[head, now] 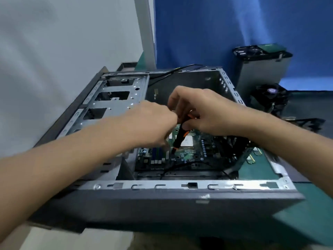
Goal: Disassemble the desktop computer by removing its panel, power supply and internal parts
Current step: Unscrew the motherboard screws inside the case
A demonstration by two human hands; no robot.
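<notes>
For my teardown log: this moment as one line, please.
case open | right hand grips screwdriver, tip down at motherboard | left hand beside it, grip unclear | power supply stands outside case

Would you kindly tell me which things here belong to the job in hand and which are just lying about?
In use: open grey metal computer case; green motherboard inside it; black-and-orange screwdriver, gripped by the right hand; left hand close beside it.
Lying about: grey box-shaped power supply; black round cooler fan; green memory sticks beside the case.
</notes>
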